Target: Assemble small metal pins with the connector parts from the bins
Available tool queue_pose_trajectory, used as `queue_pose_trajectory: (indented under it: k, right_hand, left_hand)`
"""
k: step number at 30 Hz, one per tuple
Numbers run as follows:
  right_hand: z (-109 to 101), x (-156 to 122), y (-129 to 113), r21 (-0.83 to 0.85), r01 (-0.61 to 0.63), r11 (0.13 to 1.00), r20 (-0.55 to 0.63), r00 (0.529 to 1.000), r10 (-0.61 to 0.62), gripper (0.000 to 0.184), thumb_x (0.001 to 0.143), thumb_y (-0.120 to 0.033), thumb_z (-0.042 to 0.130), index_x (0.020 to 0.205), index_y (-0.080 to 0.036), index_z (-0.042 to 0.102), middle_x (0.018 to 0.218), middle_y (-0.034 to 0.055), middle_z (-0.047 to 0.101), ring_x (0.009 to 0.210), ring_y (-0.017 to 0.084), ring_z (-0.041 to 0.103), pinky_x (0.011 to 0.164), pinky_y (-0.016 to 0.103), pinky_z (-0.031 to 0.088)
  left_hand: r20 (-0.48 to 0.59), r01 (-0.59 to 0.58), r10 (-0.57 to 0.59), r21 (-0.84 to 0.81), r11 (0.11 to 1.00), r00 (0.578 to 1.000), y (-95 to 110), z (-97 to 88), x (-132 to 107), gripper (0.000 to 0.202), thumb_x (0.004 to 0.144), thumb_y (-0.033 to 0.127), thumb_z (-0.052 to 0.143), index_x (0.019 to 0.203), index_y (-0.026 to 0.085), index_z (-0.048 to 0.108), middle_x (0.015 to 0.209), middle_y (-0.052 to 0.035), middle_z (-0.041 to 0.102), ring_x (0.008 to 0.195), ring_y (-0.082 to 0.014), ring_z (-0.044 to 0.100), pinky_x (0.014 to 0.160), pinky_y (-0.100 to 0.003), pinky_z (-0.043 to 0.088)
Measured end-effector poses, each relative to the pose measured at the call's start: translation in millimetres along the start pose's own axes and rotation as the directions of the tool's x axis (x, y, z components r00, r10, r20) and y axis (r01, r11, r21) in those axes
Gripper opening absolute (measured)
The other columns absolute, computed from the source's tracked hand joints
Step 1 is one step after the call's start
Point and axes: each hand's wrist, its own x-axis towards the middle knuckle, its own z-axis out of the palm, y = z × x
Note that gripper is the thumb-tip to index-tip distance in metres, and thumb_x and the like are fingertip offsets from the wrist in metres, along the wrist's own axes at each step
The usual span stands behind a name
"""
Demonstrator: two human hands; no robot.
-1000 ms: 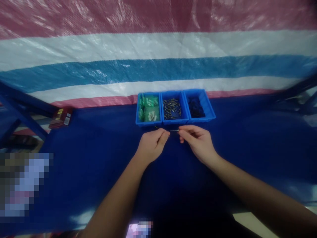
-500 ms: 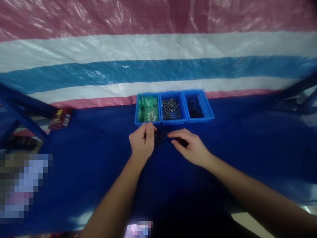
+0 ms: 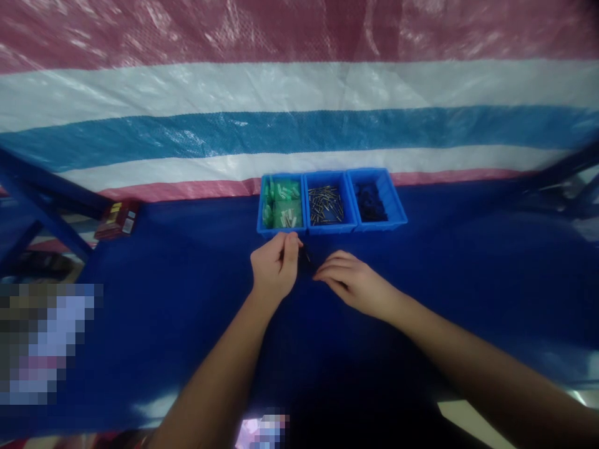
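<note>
My left hand [image 3: 276,265] is closed, thumb pressed against the fingers, in front of the left blue bin. A small dark piece [image 3: 306,254] sticks out from its fingertips toward the right; its exact kind is too dark to make out. Just to the right, my right hand [image 3: 350,279] has its thumb and fingertips drawn together in a pinch near the end of that piece. Whatever lies between the right fingertips is hidden.
Three blue bins stand side by side: the left bin [image 3: 260,212] holds green bags and small whitish pieces, the middle bin [image 3: 350,209] thin metallic pins, the right bin [image 3: 397,209] dark parts. A red box [image 3: 115,221] sits at the left of the blue table [image 3: 187,280], before a striped sheet [image 3: 299,134].
My right hand has shifted slightly down and left, and its parted thumb and fingers have come together. My left hand stays closed on the dark piece, with a small shift right.
</note>
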Motion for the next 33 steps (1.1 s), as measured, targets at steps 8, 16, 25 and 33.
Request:
queue_pose_trajectory:
  k: [8,16,25,33]
  right_hand:
    - [-0.2,0.1,-4.7,0.025,-0.005,1.000,-0.122,0.993,0.008,0.030,0.090,-0.006,0.056,0.105,-0.024,0.075,0.097,0.0060,0.075,0.092,0.021,0.068,0.083,0.038,0.059]
    - [-5.2,2.4,-11.8,0.188,-0.087,0.978,-0.406,0.900,0.158,0.017,0.083,-0.011,0.066,0.090,-0.024,0.074,0.091,0.0040,0.075,0.077,0.018,0.070,0.070,0.034,0.060]
    - [-3.9,2.4,-12.0,0.396,-0.080,0.915,-0.397,0.883,0.249,0.011,0.082,-0.013,0.070,0.083,-0.023,0.073,0.089,0.0050,0.074,0.081,0.019,0.072,0.071,0.035,0.060]
    - [-6.1,2.9,-12.3,0.380,-0.073,0.922,-0.421,0.874,0.243,0.011,0.083,-0.012,0.069,0.084,-0.023,0.073,0.091,0.0048,0.072,0.082,0.018,0.071,0.071,0.033,0.059]
  left_hand:
    - [0.122,-0.113,0.118,-0.049,0.992,0.985,1.9,-0.6,1.2,0.028,0.099,0.025,0.053,0.078,0.016,0.070,0.060,0.0016,0.065,0.053,-0.0072,0.058,0.059,-0.019,0.046]
    - [0.279,-0.153,0.172,-0.088,0.984,0.945,-0.7,2.8,-1.3,0.014,0.091,0.027,0.064,0.099,0.019,0.071,0.065,0.0038,0.066,0.055,-0.0073,0.059,0.059,-0.019,0.047]
    - [0.399,-0.148,0.185,-0.121,0.982,0.898,-2.1,2.2,-2.9,0.017,0.091,0.026,0.063,0.105,0.021,0.072,0.066,0.0038,0.065,0.054,-0.0079,0.059,0.058,-0.020,0.047]
    - [0.447,-0.114,0.146,-0.096,0.989,0.882,-0.4,1.1,-2.4,0.012,0.093,0.030,0.063,0.097,0.021,0.071,0.065,0.0042,0.066,0.056,-0.0083,0.060,0.060,-0.021,0.046]
